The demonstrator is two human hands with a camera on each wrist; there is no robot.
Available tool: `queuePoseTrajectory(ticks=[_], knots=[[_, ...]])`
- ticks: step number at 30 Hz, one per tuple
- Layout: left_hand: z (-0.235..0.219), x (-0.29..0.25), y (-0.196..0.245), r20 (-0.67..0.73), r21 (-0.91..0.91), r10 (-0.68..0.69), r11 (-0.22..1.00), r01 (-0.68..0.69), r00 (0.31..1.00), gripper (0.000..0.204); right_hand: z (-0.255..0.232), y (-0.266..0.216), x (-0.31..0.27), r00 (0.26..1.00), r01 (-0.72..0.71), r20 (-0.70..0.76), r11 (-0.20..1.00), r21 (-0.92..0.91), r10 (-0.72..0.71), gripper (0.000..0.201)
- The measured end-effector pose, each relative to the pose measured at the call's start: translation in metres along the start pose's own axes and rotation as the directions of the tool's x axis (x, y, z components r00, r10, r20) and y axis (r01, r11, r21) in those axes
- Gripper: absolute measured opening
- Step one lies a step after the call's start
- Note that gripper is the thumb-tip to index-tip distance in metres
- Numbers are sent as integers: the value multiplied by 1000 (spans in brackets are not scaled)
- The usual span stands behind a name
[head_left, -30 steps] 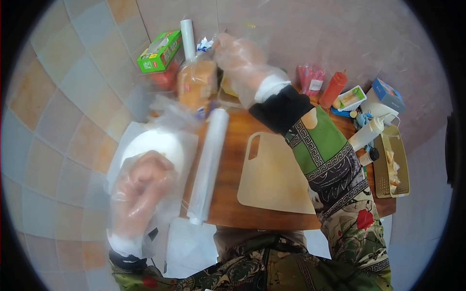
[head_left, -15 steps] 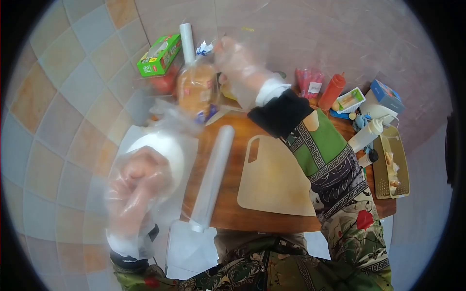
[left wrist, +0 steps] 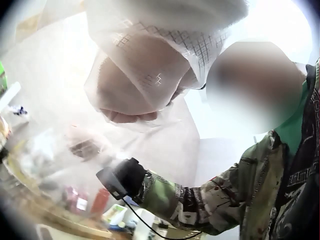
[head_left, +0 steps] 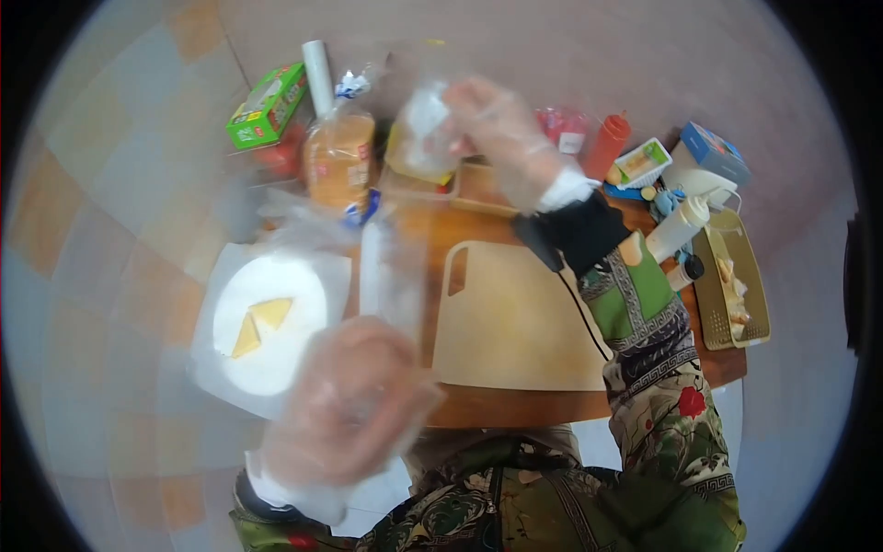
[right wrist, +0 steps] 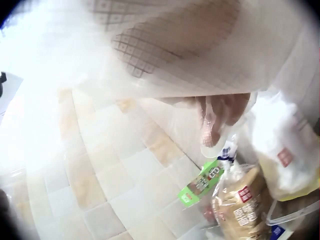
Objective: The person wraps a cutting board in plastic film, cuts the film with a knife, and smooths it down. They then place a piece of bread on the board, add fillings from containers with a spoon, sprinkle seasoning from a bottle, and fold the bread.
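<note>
My left hand (head_left: 354, 400), in a clear plastic glove, hovers blurred over the table's front edge with its fingers loosely bent and nothing visible in them. Beside it is a white round plate (head_left: 271, 276) on a white sheet, bearing two yellow triangular slices (head_left: 269, 313). The gloved right hand (head_left: 497, 120) reaches to the back, its fingers beside a white and yellow plastic package (head_left: 426, 129). In the right wrist view that package (right wrist: 282, 150) stands next to loosely bent fingertips (right wrist: 211, 137). A long translucent roll (head_left: 372, 267) lies behind the left hand.
Bagged bread (head_left: 340, 161), a green box (head_left: 267, 106) and a white roll (head_left: 317, 78) stand at the back left. A cutting board (head_left: 515, 322) lies in the middle. Red (head_left: 609, 145) and white (head_left: 679, 228) squeeze bottles and a basket (head_left: 759, 304) are at the right.
My left hand has moved right and toward me from over the plate, uncovering the yellow slices. The right hand has shifted right, and the white package beside it now shows. The head view has turned slightly.
</note>
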State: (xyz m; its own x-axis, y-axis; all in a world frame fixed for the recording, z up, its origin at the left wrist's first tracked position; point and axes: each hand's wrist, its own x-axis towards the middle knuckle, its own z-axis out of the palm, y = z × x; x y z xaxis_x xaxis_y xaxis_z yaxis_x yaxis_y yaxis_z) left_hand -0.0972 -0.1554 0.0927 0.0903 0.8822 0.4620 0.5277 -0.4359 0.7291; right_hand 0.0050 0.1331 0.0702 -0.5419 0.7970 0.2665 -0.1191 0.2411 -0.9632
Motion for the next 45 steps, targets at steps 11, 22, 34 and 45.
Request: queuePoseTrajectory(ticks=[11,22,34,45], knots=[[160,25,-24,328,0,80,996,-85,941,22,-173,74,-103,964,-261,-170,833,-488,202,27],[237,11,-50,471,55,-104,995,88,876,34,-195,125,-145,996,25,20,66,-998,-86,14],[258,7,-75,527,132,-106,990,42,843,38,-215,148,-137,996,-77,-83,143,-987,-40,24],[261,7,-76,558,117,-118,991,62,821,37,-191,123,-144,906,-318,-217,243,-916,364,43]])
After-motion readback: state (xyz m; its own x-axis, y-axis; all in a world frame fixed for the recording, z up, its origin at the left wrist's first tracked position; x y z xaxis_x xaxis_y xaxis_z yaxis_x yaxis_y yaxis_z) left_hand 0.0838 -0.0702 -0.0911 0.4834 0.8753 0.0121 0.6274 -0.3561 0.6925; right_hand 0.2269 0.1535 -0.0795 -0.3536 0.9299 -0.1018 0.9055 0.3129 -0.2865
